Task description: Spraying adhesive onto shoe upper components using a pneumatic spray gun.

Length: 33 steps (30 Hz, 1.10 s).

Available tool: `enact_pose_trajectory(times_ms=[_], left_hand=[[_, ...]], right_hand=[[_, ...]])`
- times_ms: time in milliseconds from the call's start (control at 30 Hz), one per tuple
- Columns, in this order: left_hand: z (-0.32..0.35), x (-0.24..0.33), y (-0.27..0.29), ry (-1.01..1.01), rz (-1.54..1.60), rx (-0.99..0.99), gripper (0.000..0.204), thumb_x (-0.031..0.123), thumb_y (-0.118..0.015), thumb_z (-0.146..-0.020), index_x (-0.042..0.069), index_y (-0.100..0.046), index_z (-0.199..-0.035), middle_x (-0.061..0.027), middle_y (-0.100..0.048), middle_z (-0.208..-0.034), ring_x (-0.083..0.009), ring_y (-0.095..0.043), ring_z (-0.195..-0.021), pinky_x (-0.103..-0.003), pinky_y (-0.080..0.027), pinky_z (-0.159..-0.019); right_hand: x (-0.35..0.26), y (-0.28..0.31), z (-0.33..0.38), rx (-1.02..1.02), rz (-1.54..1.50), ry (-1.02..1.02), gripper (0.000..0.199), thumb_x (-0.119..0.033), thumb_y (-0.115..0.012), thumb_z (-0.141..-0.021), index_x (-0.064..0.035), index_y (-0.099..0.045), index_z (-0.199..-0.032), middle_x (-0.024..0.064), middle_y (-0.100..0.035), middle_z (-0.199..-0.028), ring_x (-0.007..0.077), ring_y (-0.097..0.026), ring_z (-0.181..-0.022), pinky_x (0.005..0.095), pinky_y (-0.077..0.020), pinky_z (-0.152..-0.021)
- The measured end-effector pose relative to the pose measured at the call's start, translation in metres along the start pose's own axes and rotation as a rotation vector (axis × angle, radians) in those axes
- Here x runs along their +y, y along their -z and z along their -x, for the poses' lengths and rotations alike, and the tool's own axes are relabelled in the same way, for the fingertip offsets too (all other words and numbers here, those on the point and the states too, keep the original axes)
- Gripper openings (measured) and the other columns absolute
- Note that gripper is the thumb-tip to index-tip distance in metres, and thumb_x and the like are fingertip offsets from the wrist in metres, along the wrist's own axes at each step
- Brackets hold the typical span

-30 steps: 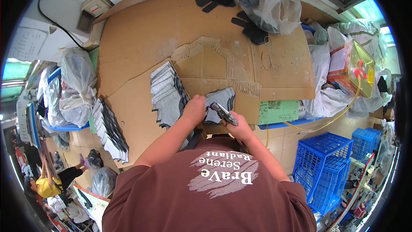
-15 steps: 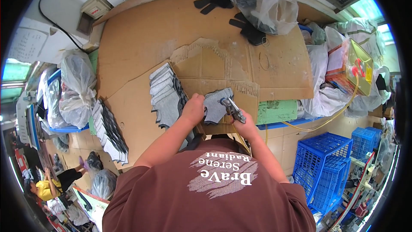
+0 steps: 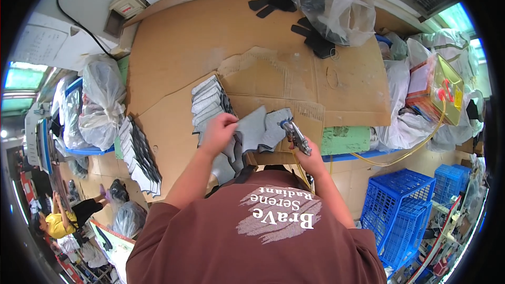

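Observation:
My right hand (image 3: 312,160) is closed around a metal spray gun (image 3: 299,139) with a hose running down from it. Just left of the gun's nozzle lies a flat grey cut piece (image 3: 275,126) on the cardboard. My left hand (image 3: 219,133) has its thumb and fingers pinched at the left edge of another grey piece (image 3: 253,128), which is raised and overlaps the first. Beside and under that hand, an overlapping row of similar grey pieces with dark edges (image 3: 206,100) stretches away from me. More grey pieces show near my left forearm.
A second row of grey pieces (image 3: 138,158) lies at the table's left edge. Black pieces (image 3: 317,42) and a clear plastic bag (image 3: 344,13) sit at the far right. A tin (image 3: 439,89) with a yellow hose (image 3: 400,161) stands right, above blue crates (image 3: 400,205). A person (image 3: 60,223) is at lower left.
My left hand has moved left from beside the piece near the gun. A second grey piece now shows raised between that hand and the first piece. The spray gun stays in my right hand.

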<state>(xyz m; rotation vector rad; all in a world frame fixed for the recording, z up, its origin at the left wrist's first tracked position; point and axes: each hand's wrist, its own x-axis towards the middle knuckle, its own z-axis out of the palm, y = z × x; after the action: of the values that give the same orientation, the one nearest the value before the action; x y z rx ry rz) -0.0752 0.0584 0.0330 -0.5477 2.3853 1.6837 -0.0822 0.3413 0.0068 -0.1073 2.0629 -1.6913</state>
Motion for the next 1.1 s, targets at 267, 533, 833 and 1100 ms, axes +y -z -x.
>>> enact_pose_trajectory(times_ms=[267, 533, 833, 1100], left_hand=[[0.017, -0.055, 0.077, -0.071, -0.468, 0.288, 0.013, 0.005, -0.056, -0.078, -0.003, -0.062, -0.087, -0.0157, -0.061, -0.082, -0.0265, -0.059, -0.076, -0.033, -0.047, -0.068], [-0.01, -0.026, -0.033, -0.451, -0.426, 0.044, 0.025, 0.005, -0.059, -0.072, -0.005, -0.057, -0.095, -0.0206, -0.056, -0.093, -0.0365, -0.054, -0.09, -0.039, -0.044, -0.081], [-0.042, -0.038, -0.073, -0.246, -0.579, -0.128, 0.023, 0.006, -0.061, -0.071, -0.003, -0.057, -0.091, -0.0213, -0.057, -0.09, -0.0371, -0.054, -0.09, -0.041, -0.043, -0.08], [-0.043, -0.038, -0.074, -0.292, -0.565, -0.09, 0.02, 0.006, -0.062, -0.07, -0.002, -0.059, -0.088, -0.0197, -0.058, -0.086, -0.0359, -0.055, -0.087, -0.041, -0.044, -0.078]], right_hand=[[-0.005, -0.015, -0.005, -0.119, 0.052, 0.003, 0.024, 0.002, -0.045, -0.07, -0.0017, -0.055, -0.092, 0.0063, -0.057, -0.082, 0.0149, -0.052, -0.077, 0.0268, -0.041, -0.073], [-0.003, -0.022, -0.01, -0.073, 0.076, -0.021, 0.013, -0.002, -0.048, -0.069, -0.0024, -0.053, -0.081, 0.0074, -0.051, -0.066, 0.0152, -0.047, -0.063, 0.0289, -0.04, -0.061], [0.001, -0.025, -0.014, -0.07, 0.028, -0.029, 0.008, -0.003, -0.052, -0.071, -0.0023, -0.053, -0.08, 0.0066, -0.05, -0.064, 0.0145, -0.044, -0.06, 0.0289, -0.039, -0.059], [0.011, -0.016, -0.016, -0.014, 0.011, -0.053, 0.011, -0.002, -0.052, -0.072, -0.0017, -0.053, -0.083, 0.0045, -0.052, -0.067, 0.0124, -0.047, -0.063, 0.027, -0.0398, -0.06]])
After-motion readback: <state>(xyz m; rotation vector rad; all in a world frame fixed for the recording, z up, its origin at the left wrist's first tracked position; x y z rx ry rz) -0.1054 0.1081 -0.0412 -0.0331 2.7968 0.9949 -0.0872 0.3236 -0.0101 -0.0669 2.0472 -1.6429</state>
